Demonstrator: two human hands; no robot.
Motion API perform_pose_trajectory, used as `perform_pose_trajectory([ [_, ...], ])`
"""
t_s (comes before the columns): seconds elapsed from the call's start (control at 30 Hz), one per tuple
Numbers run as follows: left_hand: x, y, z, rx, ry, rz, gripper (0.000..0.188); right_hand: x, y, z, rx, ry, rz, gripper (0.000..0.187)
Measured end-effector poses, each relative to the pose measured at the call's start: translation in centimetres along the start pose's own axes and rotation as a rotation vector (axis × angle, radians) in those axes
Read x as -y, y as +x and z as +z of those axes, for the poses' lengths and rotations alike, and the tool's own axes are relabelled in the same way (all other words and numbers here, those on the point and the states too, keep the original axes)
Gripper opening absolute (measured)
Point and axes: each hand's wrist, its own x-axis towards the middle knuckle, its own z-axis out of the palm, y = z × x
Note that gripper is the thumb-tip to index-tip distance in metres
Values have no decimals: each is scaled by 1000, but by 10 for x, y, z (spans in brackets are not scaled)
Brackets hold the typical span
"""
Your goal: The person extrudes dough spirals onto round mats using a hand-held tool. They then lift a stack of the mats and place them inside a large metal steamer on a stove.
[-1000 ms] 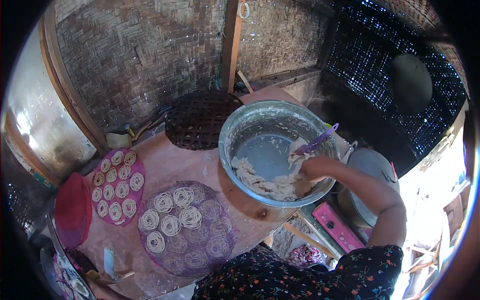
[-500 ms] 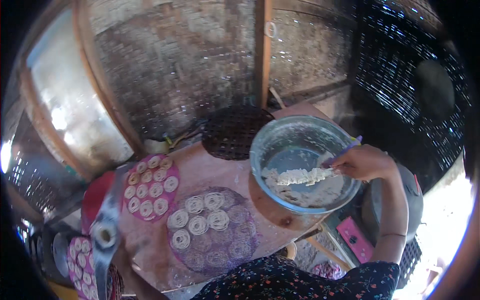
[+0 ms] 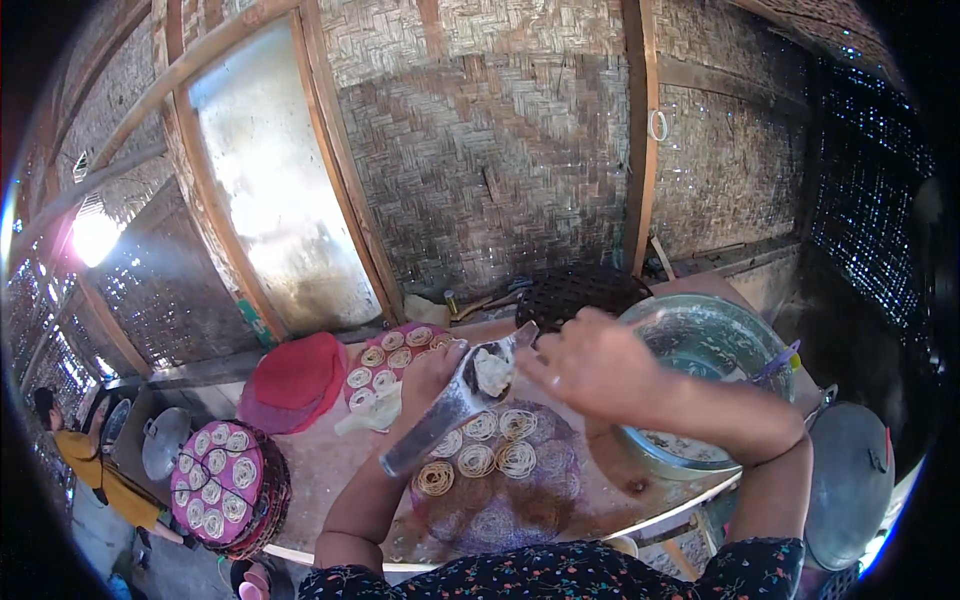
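My left hand is closed round a grey metal hand press, held tilted over the table. White dough sits in the press's round cup. My right hand is beside the upper end of the press, its fingers smeared by motion, so their grip is unclear. Below the press, a round purple mesh mat carries several pale coils of noodle-like strands. To the right stands a large bluish basin with white dough residue. A purple-handled utensil leans at its right rim, partly hidden.
Another pink mat with coils lies farther back, near a red cloth-like round. A dark woven tray sits by the wall. Stacked trays stand left, a large lidded pot right. A person in yellow is far left.
My right hand has left the basin and the purple-handled utensil and come left to the press. The press has risen from the lower left to over the mat, with dough now in its cup.
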Motion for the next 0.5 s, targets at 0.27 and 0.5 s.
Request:
perform_pose_trajectory([
  [0.27, 21, -28, 30, 121, 11, -46, 42, 34, -28, 62, -173, -10, -93, 37],
  [0.5, 24, -7, 36, -121, -761, -376, 18, 14, -58, -1, -146, 284, 444, 38],
])
